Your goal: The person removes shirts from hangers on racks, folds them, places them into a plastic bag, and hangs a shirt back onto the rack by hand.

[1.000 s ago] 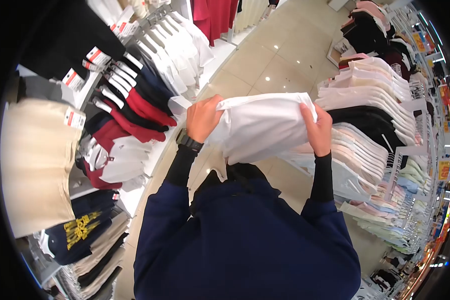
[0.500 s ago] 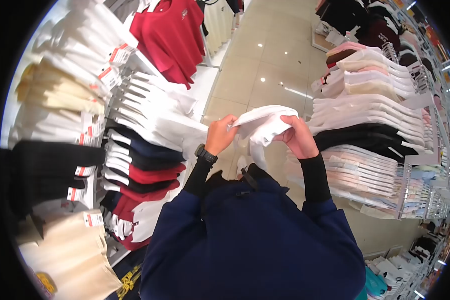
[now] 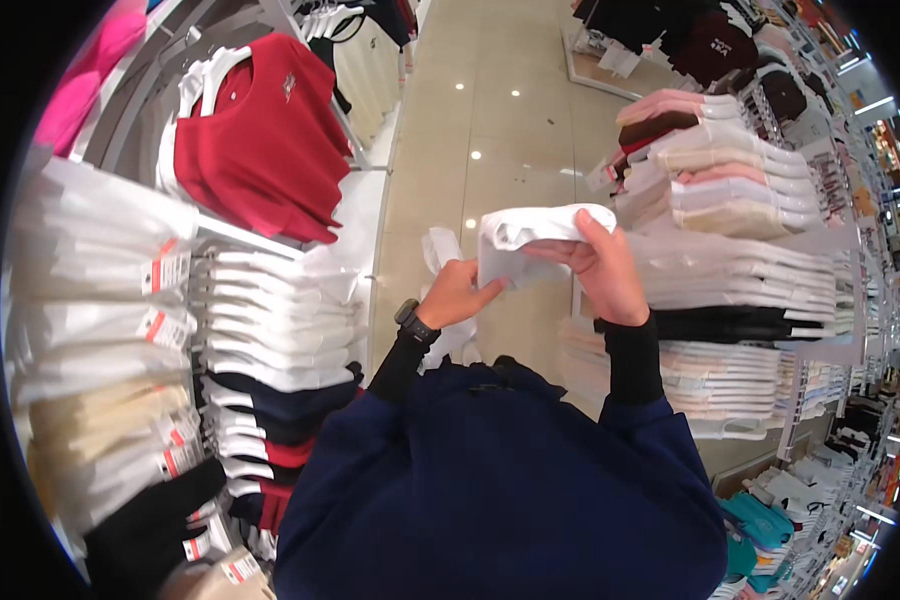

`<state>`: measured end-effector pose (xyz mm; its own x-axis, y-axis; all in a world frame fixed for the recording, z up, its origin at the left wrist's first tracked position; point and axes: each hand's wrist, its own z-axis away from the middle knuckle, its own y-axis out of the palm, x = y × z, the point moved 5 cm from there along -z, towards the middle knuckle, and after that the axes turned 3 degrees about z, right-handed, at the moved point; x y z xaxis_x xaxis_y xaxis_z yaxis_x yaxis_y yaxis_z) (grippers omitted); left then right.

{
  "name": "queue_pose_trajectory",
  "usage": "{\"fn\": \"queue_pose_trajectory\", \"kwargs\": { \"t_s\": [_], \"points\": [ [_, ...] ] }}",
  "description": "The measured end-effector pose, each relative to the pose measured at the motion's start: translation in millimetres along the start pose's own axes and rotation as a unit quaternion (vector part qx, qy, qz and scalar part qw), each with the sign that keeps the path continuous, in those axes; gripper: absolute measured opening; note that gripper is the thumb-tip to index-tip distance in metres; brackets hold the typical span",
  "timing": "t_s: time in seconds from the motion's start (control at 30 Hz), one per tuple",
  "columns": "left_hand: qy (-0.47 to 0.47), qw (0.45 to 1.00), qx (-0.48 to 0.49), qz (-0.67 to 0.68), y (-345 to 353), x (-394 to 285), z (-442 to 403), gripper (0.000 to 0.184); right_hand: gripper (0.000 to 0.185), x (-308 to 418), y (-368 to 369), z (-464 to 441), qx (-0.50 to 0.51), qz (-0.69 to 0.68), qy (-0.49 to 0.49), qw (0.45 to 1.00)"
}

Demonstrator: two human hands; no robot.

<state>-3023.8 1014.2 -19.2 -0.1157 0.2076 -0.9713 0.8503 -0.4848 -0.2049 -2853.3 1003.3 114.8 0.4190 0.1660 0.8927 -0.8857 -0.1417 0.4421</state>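
A white garment [image 3: 530,224] is held up between my hands over the aisle, folded along its top into a thick band. My left hand [image 3: 460,293], with a dark watch on the wrist, pinches its lower left part. On the right, my right hand [image 3: 612,272] grips the band, with the thumb on top and fingers underneath. A loose white length [image 3: 440,248] hangs behind my left hand. The garment's exact kind cannot be made out.
Red sweatshirts [image 3: 260,135] hang on a rack at upper left. Below them are white garments on hangers [image 3: 280,310] and tagged shelf stacks [image 3: 100,310]. To the right, a rack holds pale clothes [image 3: 730,275]. A tiled aisle floor [image 3: 490,130] runs ahead.
The racks have shifted in view, the red sweatshirts moving left and down. The garment's top now forms a straighter band. My left hand has gone lower on it; my right hand's palm shows more.
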Motion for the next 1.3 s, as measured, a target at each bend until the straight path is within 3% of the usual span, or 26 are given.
{"fn": "queue_pose_trajectory", "kwargs": {
  "t_s": [0.13, 0.23, 0.27, 0.37, 0.47, 0.5, 0.6, 0.63, 0.7, 0.77, 0.83, 0.87, 0.9, 1.0, 1.03, 1.17, 1.27, 1.3],
  "points": [
    [-0.04, 0.988, 0.141, 0.042, -35, -12, -45, 0.027, 0.047, 8, -22, -69, -0.045, 0.01, -0.04, 0.998],
    [0.012, 0.982, 0.168, 0.082, -67, -18, -89, 0.027, 0.064, -6, -38, -122, -0.016, 0.082, -0.031, 0.996],
    [0.022, 0.98, 0.173, 0.093, -76, -18, -101, 0.027, 0.066, -20, -43, -138, 0.023, 0.031, 0.004, 0.999],
    [-0.106, 0.943, 0.217, 0.23, -103, -30, -141, 0.026, 0.073, -64, -56, -161, 0.147, -0.188, 0.111, 0.965],
    [-0.153, 0.935, 0.17, 0.271, -131, -28, -184, 0.026, 0.076, -128, -97, -177, 0.138, -0.45, 0.08, 0.879],
    [-0.154, 0.939, 0.151, 0.269, -140, -29, -201, 0.027, 0.084, -110, -89, -177, -0.149, -0.222, 0.103, 0.958],
    [-0.197, 0.93, 0.116, 0.289, -156, -23, -254, 0.028, 0.092, -88, -91, -200, -0.083, -0.283, 0.0, 0.956],
    [-0.204, 0.934, 0.106, 0.275, -159, -21, -274, 0.03, 0.091, -95, -104, -213, -0.007, -0.374, -0.01, 0.927],
    [-0.238, 0.928, 0.101, 0.268, -162, -13, -313, 0.028, 0.086, -102, -134, -230, 0.009, -0.193, -0.01, 0.981],
    [-0.256, 0.923, 0.107, 0.266, -161, -3, -358, 0.028, 0.077, -59, -131, -264, -0.009, -0.009, -0.01, 1.0],
    [-0.269, 0.916, 0.13, 0.267, -159, 13, -400, 0.029, 0.072, -51, -151, -301, -0.068, -0.052, 0.071, 0.994],
    [-0.233, 0.946, 0.107, 0.199, -163, 17, -421, 0.029, 0.07, -46, -160, -317, -0.099, -0.073, 0.11, 0.986],
    [-0.189, 0.969, 0.084, 0.133, -164, 15, -442, 0.028, 0.057, -34, -172, -330, -0.166, -0.128, 0.097, 0.973],
    [-0.142, 0.985, 0.004, 0.099, -177, 10, -489, 0.027, 0.051, -11, -228, -369, -0.239, -0.212, 0.04, 0.947],
    [-0.147, 0.982, -0.019, 0.113, -183, 10, -500, 0.027, 0.049, 0, -245, -384, -0.21, -0.255, -0.006, 0.944],
    [-0.293, 0.937, 0.152, 0.118, -157, 72, -527, 0.034, 0.052, 56, -284, -423, -0.217, -0.282, -0.08, 0.931],
    [-0.286, 0.93, 0.133, 0.186, -117, 90, -568, 0.031, 0.054, 87, -285, -451, -0.252, -0.28, -0.122, 0.918],
    [-0.219, 0.958, 0.104, 0.152, -113, 93, -588, 0.04, 0.054, 93, -285, -457, -0.26, -0.27, -0.128, 0.918]
  ]
}}
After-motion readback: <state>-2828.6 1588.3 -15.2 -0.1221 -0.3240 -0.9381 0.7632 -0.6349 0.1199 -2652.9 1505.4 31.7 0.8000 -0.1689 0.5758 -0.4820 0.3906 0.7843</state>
